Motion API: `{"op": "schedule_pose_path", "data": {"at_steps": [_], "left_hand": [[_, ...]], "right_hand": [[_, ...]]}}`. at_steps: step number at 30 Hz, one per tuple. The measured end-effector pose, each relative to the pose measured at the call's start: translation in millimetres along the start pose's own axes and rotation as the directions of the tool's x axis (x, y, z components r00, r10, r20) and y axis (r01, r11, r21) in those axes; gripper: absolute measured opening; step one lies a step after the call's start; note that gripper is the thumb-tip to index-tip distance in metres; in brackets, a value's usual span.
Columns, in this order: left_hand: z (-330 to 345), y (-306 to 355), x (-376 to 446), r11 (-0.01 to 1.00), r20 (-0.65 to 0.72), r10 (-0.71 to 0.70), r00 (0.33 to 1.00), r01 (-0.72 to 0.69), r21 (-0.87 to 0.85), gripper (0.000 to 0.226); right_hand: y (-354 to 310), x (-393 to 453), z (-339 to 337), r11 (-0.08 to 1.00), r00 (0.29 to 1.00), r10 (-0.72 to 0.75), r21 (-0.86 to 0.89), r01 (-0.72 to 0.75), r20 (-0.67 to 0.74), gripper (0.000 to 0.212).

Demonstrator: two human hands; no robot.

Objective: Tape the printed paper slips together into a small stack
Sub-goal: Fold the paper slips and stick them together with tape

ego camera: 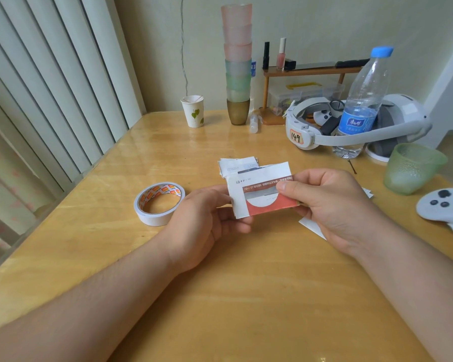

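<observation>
Soft even daylight, sharp, wide-angle edge distortion.

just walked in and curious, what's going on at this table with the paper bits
A person holds a printed paper slip above the wooden table, the left hand gripping its left edge and the right hand pinching its right side. More slips lie just behind it. A tape roll sits untouched to the left.

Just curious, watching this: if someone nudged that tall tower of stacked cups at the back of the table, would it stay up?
Probably not for long. The stack of cups is tall and narrow, resting on one small gold cup, so it looks top-heavy and apt to tip. The cups look like frosted plastic, likely light, so a nudge might slide the whole tower on the glossy table before toppling it.
</observation>
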State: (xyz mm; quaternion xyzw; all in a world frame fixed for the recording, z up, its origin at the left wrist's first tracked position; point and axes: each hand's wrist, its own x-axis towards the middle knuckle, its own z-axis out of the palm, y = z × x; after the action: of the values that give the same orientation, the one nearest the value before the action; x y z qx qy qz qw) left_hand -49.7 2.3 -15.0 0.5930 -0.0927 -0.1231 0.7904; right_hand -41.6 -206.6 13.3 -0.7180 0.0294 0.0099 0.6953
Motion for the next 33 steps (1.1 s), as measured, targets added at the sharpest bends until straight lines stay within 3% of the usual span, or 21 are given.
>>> {"op": "schedule_pose_path", "data": {"at_steps": [4, 10, 23, 33], "left_hand": [[-2.4, -2.3, -0.2, 1.0, 0.003, -0.004, 1.0, 0.004, 0.006, 0.046], [3.9, -1.3, -1.2, 0.999, -0.067, -0.017, 0.998, 0.019, 0.026, 0.027], [5.9, -1.9, -2.1, 0.994, -0.063, -0.007, 0.998, 0.014, 0.106, 0.045], [4.6, -2.3, -2.3, 0.994, -0.061, -0.009, 0.998, 0.015, 0.111, 0.038]], "right_hand": [[-1.2, -1.7, 0.4, 1.0, 1.0, 0.008, -0.026, -0.009, -0.011, 0.007], [-1.2, -1.2, 1.3, 0.999, 0.999, 0.01, -0.046, -0.011, -0.035, 0.009], [-0.7, -1.8, 0.9, 0.998, 1.0, -0.017, -0.066, 0.016, -0.017, 0.006], [-0.4, -1.5, 1.6, 0.997, 0.998, -0.048, -0.062, 0.045, -0.04, 0.011]]}}
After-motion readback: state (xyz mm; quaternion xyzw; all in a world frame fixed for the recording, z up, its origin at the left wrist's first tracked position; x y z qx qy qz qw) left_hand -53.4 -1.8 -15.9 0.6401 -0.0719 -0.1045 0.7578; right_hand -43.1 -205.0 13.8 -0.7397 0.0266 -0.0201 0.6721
